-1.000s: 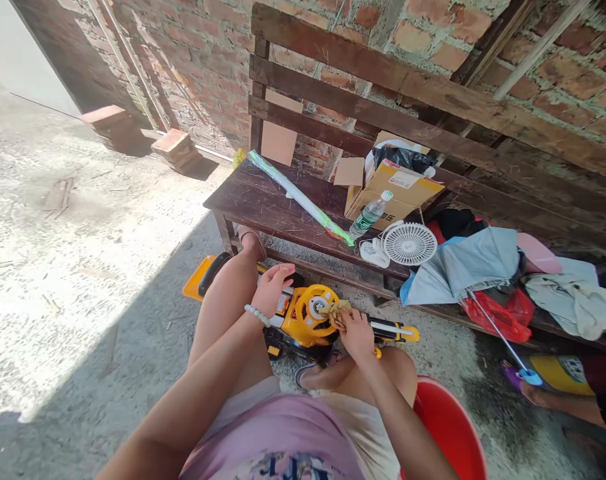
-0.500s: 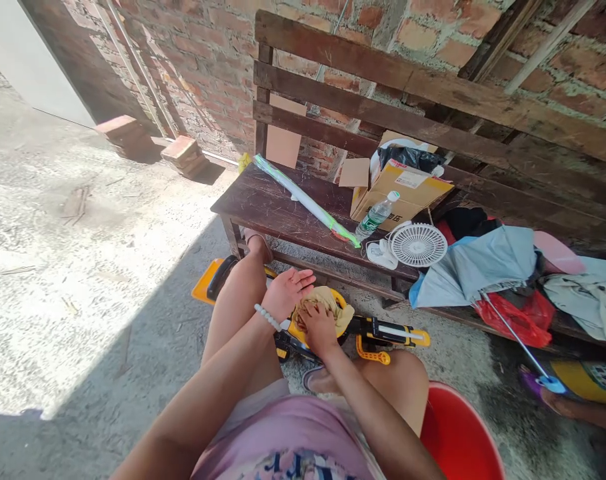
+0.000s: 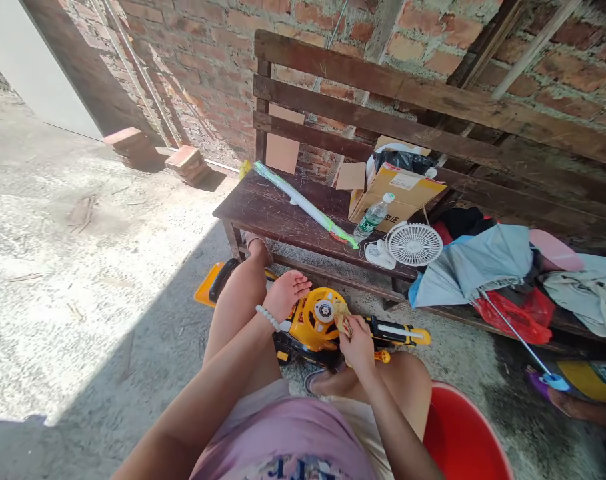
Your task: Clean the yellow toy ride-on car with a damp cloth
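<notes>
- Currently, your right hand [image 3: 357, 340] has its fingers closed around a bunched, yellowish cloth [image 3: 341, 315].
- Just left of that grip, its edge partly covered by the cloth, is the round yellow steering wheel [image 3: 325, 310] of a toy vehicle [image 3: 303, 330], which extends to both sides of the grip.
- Farther left of the grip, your left hand [image 3: 285, 293] is held out, fingers extended; whether it touches the toy vehicle, I cannot tell. Your bracelet [image 3: 267, 318] of pale beads circles that wrist.
- Beyond the grip stands a dark wooden bench [image 3: 263, 207], bearing a white fan [image 3: 414, 244], a plastic bottle [image 3: 371, 219] and an open cardboard box [image 3: 397, 193].
- Right of the grip and nearer you is a red bucket [image 3: 463, 433].
</notes>
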Available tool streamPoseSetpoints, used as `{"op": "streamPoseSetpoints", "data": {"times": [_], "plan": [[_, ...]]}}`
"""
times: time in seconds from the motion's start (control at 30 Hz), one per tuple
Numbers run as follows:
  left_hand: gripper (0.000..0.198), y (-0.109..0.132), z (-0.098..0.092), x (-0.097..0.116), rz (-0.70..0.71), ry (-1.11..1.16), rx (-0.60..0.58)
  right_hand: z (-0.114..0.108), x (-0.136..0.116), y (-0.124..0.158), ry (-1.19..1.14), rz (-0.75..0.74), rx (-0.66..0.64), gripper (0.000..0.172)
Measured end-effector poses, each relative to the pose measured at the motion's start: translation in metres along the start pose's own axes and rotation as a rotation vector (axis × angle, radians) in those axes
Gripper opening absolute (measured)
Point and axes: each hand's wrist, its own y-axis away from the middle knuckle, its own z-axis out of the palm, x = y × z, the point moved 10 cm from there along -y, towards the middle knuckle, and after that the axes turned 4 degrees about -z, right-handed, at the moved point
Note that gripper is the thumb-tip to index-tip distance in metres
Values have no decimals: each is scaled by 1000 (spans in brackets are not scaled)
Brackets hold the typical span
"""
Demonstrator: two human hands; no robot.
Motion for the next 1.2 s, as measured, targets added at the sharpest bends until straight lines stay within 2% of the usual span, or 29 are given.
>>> {"op": "streamPoseSetpoints", "data": {"times": [0.03,0.1,0.17,0.27,0.43,0.53,0.6,0.7,0.77,0.83,0.93,1.07,1.13,1.2], "plan": [[5,-3,-6,-5,-15,-89,66,-5,7,-11,-34,38,66,51],[15,-8,-11,-14,-37,-241,133,-4,13,-29,-64,96,92,55],[24,-14,-10,-22,-33,-329,137,9,9,-41,-32,116,11,59],[33,-23,-12,-35,-41,-369,187,24,1,-38,71,126,-89,64],[36,-33,-16,-54,-115,-393,232,19,-7,-4,192,123,-133,62],[31,-35,-17,-56,-111,-419,228,18,-22,23,280,57,-262,57],[28,-36,-18,-54,-98,-426,219,23,-36,46,260,-11,-379,52],[23,-39,-18,-46,-4,-470,169,37,-49,82,98,-64,-548,43],[22,-39,-18,-37,107,-560,143,39,-46,97,9,-33,-578,39],[23,-39,-18,-31,202,-679,135,34,-34,102,-47,23,-531,38],[28,-39,-19,-35,245,-808,116,13,-19,94,-193,69,-389,41],[35,-38,-12,-43,250,-895,78,-24,-1,75,-590,135,-148,31],[39,-32,2,-45,286,-935,-6,-31,10,72,-832,257,-75,36],[47,-22,21,-53,295,-940,-176,-29,19,73,-1074,417,-27,48]]}}
